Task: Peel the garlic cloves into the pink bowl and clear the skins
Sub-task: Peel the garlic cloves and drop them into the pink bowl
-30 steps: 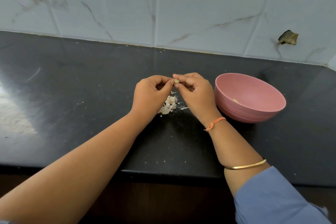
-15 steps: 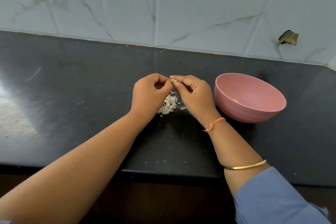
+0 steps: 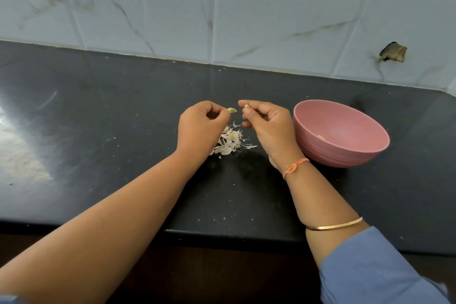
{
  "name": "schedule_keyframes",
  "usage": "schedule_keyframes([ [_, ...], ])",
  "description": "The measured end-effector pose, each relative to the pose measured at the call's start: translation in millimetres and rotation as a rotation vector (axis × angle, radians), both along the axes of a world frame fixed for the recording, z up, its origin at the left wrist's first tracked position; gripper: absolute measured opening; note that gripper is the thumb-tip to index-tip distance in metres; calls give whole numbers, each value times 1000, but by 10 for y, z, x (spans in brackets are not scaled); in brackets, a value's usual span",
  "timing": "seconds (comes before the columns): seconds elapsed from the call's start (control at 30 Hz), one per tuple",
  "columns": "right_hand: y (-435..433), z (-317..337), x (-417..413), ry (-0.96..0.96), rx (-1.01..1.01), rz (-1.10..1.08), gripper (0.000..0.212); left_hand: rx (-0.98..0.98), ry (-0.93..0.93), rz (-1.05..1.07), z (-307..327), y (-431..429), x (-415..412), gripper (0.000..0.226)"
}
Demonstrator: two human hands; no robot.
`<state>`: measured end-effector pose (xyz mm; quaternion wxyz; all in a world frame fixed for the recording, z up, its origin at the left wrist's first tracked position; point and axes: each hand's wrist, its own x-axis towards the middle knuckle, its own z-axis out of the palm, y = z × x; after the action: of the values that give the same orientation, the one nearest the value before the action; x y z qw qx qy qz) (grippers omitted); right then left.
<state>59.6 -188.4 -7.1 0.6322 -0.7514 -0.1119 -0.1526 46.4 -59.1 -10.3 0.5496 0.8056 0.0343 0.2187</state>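
My left hand pinches a small pale piece of garlic skin between thumb and forefinger. A short gap away, my right hand pinches a small garlic clove at its fingertips. Both hands hover above a little heap of white garlic skins on the black counter. The pink bowl stands just right of my right hand, with a peeled clove lying inside it.
The black stone counter runs from the tiled wall to a front edge near my forearms. A hole in the wall tile shows at the upper right. Crumbs speckle the counter.
My hands were pressed together around the clove; now they have pulled apart, the left taking a piece of skin away and the right keeping the clove.
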Motion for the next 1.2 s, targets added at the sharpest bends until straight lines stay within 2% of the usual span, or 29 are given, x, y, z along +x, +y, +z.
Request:
schedule_keyframes([
  [0.1,-3,-7,18,4,12,-32,20,64,25,-3,-11,-12,-5,15],
  [0.23,-8,-32,21,-6,-114,-71,20,71,19,1,-9,-10,-9,15],
  [0.3,-11,-34,23,11,-116,-72,18,87,17,9,-11,-10,-12,15],
  [0.57,3,13,-15,40,28,13,19,173,35,49,-37,5,2,31],
  [0.77,-5,40,-53,105,219,129,12,171,-6,38,-38,24,14,11],
  [0.87,-3,47,-50,154,277,165,11,159,-40,-3,-35,22,12,12],
  [0.97,-1,48,-47,179,288,158,14,116,-84,-48,-11,3,-19,17],
  [1.2,-20,50,-48,154,227,125,15,28,-162,-125,22,-28,-60,10],
])
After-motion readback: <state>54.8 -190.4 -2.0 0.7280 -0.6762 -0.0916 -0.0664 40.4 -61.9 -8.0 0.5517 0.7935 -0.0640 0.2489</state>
